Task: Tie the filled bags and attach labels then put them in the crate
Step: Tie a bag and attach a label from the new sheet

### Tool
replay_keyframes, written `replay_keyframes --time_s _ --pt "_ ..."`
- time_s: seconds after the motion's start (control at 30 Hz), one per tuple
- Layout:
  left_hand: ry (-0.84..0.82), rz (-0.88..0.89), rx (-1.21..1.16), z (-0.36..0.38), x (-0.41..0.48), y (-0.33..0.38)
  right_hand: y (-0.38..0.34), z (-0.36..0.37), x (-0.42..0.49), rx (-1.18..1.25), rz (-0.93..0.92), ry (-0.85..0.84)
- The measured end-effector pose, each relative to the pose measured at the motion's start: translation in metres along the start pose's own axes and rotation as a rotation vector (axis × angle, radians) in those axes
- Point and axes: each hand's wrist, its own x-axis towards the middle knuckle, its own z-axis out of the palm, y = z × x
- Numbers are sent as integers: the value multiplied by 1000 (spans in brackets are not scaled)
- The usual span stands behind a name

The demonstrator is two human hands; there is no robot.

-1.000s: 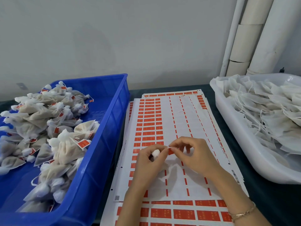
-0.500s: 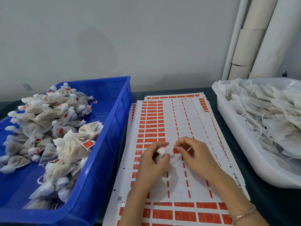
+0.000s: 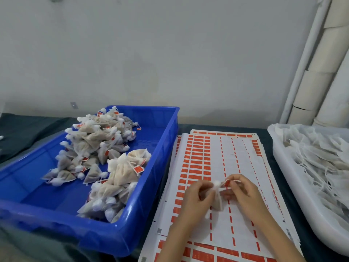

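Filled bag [image 3: 217, 203], blurred, half hidden by the left hand [image 3: 196, 200] gripping it; right hand [image 3: 245, 195] fingers [image 3: 238, 180] pinch its label [image 3: 227, 183].

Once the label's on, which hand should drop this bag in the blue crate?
Left. The left hand holds the bag and sits nearer the blue crate. The right hand pinches the red label and would have to cross over.

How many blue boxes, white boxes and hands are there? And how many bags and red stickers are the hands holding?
Blue crate: 1
White tub: 1
Hands: 2 (left hand, right hand)
Held bag: 1
Held red label: 1
Total: 6
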Motion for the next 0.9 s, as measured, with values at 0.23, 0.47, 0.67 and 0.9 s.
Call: replay_keyframes --time_s 0.23,0.47,0.67,0.9 --pt "60 104 274 -23 -13 42 -46 6 -2 -7 -38 -16" --pt "239 373 590 -103 -70 120 -149 41 -26 46 -312 -192" --pt "398 259 626 -191 -94 123 -181 112 -31 176 -408 -528" --pt "275 -56 682 -233 -90 78 -149 173 -21 -159 -466 -549"
